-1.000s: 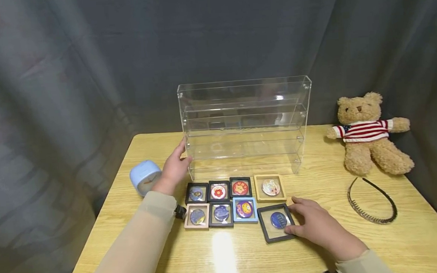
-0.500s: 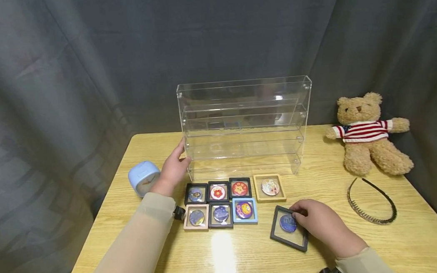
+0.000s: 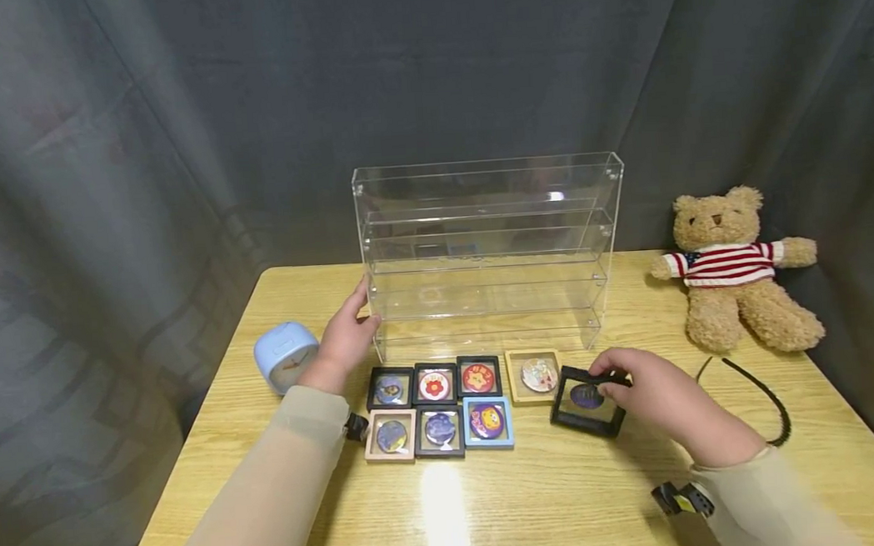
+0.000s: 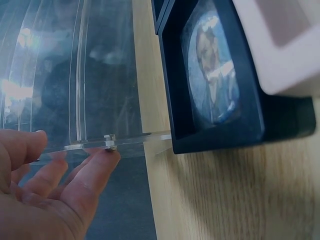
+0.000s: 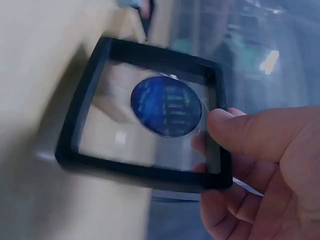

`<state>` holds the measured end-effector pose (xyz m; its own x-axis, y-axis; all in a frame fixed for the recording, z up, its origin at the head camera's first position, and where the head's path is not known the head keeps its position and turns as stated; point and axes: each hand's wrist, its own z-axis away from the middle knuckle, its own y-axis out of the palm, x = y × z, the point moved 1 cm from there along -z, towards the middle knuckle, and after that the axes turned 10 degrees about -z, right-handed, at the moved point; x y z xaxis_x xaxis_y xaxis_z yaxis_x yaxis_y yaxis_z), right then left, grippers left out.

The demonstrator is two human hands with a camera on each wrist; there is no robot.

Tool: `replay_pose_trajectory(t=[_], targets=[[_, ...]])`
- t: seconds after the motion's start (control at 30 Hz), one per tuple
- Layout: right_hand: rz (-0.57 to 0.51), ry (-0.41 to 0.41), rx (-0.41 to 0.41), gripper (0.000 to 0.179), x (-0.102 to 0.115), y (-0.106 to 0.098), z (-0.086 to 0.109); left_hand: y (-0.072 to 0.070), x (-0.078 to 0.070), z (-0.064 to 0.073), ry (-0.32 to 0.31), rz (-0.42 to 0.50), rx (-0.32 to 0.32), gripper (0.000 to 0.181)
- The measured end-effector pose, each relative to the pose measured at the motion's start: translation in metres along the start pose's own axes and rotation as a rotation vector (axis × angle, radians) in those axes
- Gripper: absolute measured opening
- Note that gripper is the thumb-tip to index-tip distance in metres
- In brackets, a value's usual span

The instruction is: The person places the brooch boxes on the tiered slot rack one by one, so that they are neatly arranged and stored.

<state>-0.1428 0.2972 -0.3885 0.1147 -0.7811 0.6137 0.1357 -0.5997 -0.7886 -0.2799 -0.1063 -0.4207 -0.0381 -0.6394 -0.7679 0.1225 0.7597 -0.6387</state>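
A clear acrylic display shelf (image 3: 484,249) with several tiers stands at the table's middle. Straight fingers of my left hand (image 3: 347,341) touch its left side panel; the left wrist view shows fingertips (image 4: 107,157) against the panel near a small screw. My right hand (image 3: 666,397) pinches a black display frame (image 3: 587,424) by one edge, tilted up. A blue round badge (image 5: 166,106) sits behind its clear film. To its left, several smaller framed badges lie in two rows, including a blue frame (image 3: 489,445) and a pink frame (image 3: 391,458). A yellow frame (image 3: 535,399) lies beside them.
A light blue clock (image 3: 284,349) stands at the left. On the right sit a teddy bear (image 3: 722,268) in a striped sweater and a dark headband (image 3: 771,399), partly covered by my right arm. Grey curtains (image 3: 424,65) hang behind the wooden table (image 3: 392,518).
My right hand has turned the black display frame and tipped it up from lying flat, moving it right and a little toward the shelf. My left hand stays on the shelf's side.
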Motion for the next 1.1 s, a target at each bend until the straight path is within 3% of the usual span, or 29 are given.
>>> replay_pose_trajectory(t=[0.2,0.33,0.53,0.77,1.1], targets=[[0.011,-0.029,-0.112,0.022,0.028,-0.058,-0.024,-0.001,0.000,0.000,0.011,-0.006,-0.008,0.072],[-0.022,-0.016,-0.232,0.024,0.051,-0.096,-0.043,-0.002,0.001,0.001,0.011,-0.009,-0.011,0.072],[-0.071,-0.010,-0.379,0.033,0.080,-0.133,-0.069,-0.001,0.002,0.002,0.006,-0.013,-0.013,0.072],[-0.038,-0.038,-0.373,0.036,0.096,-0.148,-0.099,0.001,0.002,0.001,0.006,-0.025,-0.023,0.073],[0.008,-0.030,-0.280,0.036,0.085,-0.136,-0.125,0.001,0.003,0.002,0.005,-0.032,-0.024,0.072]])
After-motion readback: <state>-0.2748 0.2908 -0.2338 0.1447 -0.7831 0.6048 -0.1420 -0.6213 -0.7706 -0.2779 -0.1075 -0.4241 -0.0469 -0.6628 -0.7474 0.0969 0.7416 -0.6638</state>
